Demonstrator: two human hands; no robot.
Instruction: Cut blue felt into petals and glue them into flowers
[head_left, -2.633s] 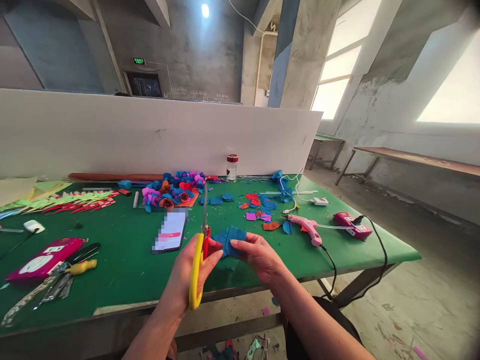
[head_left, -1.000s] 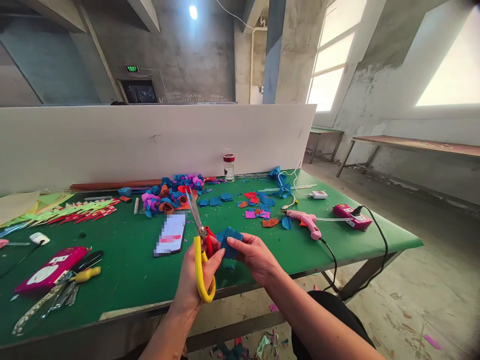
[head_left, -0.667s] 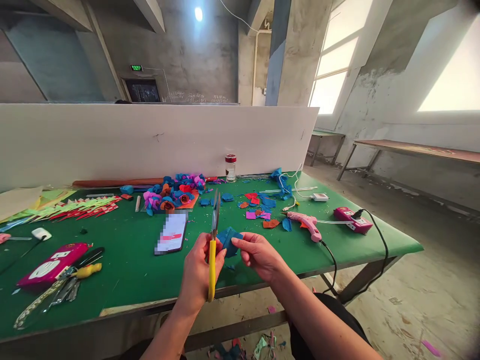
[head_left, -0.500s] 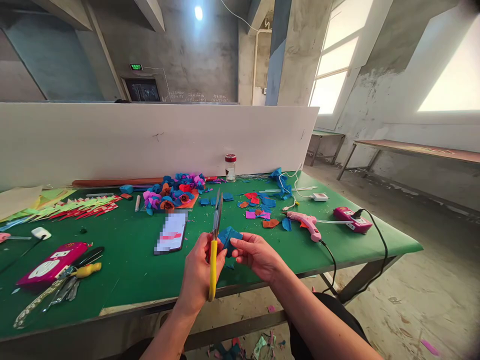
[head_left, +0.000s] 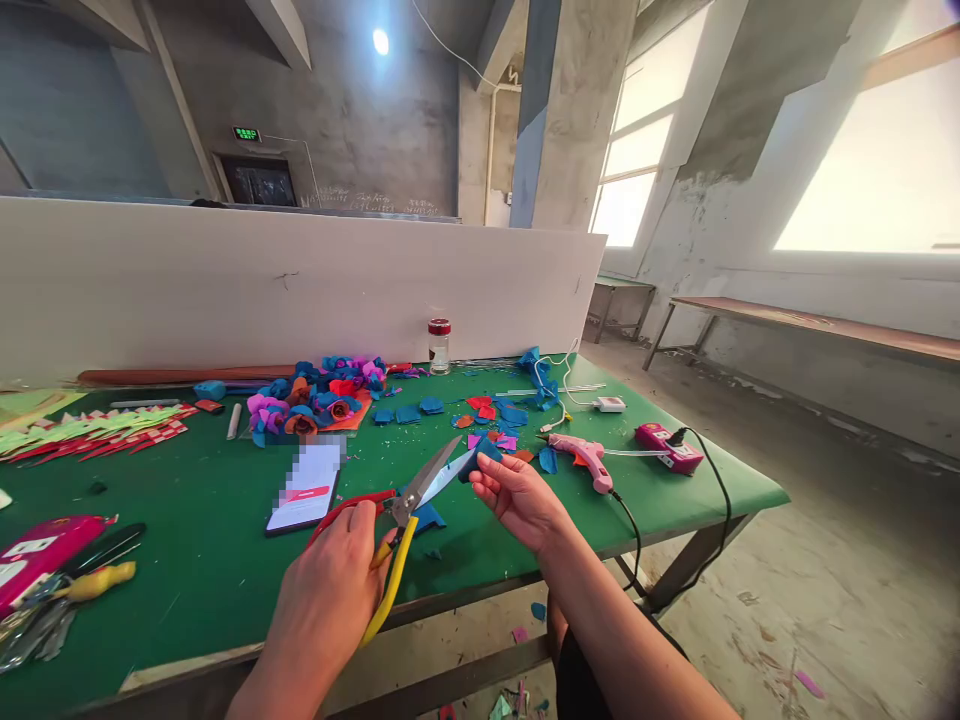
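Observation:
My left hand is closed around the handles of a pair of scissors, one red and one yellow. Their blades are spread a little and point up and right. Between finger and thumb, my right hand pinches a small dark blue crepe paper piece. The blade tips are right beside this paper; whether they touch it I cannot tell. Another blue paper piece lies on the table behind the scissors. Blue, red, pink and orange paper cuttings are scattered beyond my hands.
On the green table lie a phone, paper flowers and a pink glue gun with its cord. A lidded jar stands by the white board. Tools and a pink power strip flank these.
My left hand has swung the scissors from upright to slanting, with the handles now gripped and the blades spread. My right hand now holds the blue paper alone. The view has turned right.

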